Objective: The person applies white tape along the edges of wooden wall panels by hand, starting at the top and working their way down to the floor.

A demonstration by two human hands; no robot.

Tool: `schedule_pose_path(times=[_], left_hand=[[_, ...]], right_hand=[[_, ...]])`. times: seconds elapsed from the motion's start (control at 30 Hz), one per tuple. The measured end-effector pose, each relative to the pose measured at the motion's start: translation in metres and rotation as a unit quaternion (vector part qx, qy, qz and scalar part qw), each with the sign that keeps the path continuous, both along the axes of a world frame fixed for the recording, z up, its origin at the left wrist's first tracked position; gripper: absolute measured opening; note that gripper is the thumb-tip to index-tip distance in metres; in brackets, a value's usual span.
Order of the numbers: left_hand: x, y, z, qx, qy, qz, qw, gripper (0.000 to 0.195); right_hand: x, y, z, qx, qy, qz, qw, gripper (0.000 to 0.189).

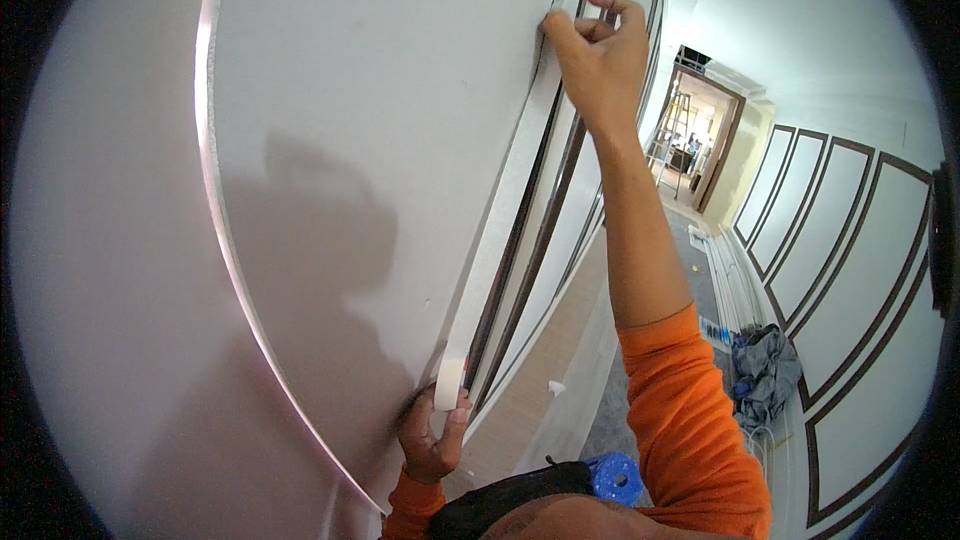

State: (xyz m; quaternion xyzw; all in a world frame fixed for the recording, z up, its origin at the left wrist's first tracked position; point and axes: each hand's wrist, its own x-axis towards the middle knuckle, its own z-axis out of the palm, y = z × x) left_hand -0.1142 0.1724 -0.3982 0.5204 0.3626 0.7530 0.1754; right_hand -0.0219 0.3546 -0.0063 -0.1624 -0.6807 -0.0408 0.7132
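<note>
My left hand [433, 436], low and left of the middle, holds a roll of pale masking tape [449, 384] between thumb and fingers. From the roll a long whitish strip [487, 262] runs up along the edge of a light wall panel [360, 127]. High up at the strip's far part is my right hand [604, 52]; its thumb touches the panel's edge, and its fingers are bent and apart with nothing seen between them. Dark brown moulding [551, 214] lies just right of the strip. The strip's far end is hard to make out.
A blue roll or tub [616, 478] is beside my body. Crumpled grey plastic [766, 375] and long white strips [731, 277] lie on the floor by the opposite panelled wall [847, 300]. A stepladder [675, 127] stands at the far doorway [724, 150].
</note>
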Motion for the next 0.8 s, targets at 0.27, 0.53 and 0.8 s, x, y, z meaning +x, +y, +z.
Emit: schedule_pose_path(times=[0.27, 0.53, 0.8], left_hand=[[0.000, 0.003, -0.004, 0.004, 0.007, 0.008, 1.000, 0.024], [0.005, 0.007, -0.010, 0.003, 0.016, 0.005, 1.000, 0.021], [0.010, 0.005, -0.006, -0.009, 0.001, 0.025, 1.000, 0.022]], right_hand=[[-0.003, 0.001, 0.014, 0.007, 0.013, -0.007, 1.000, 0.054], [0.004, 0.008, -0.026, -0.026, 0.030, 0.069, 0.997, 0.049], [0.016, -0.002, -0.049, -0.131, 0.024, 0.142, 0.981, 0.043]])
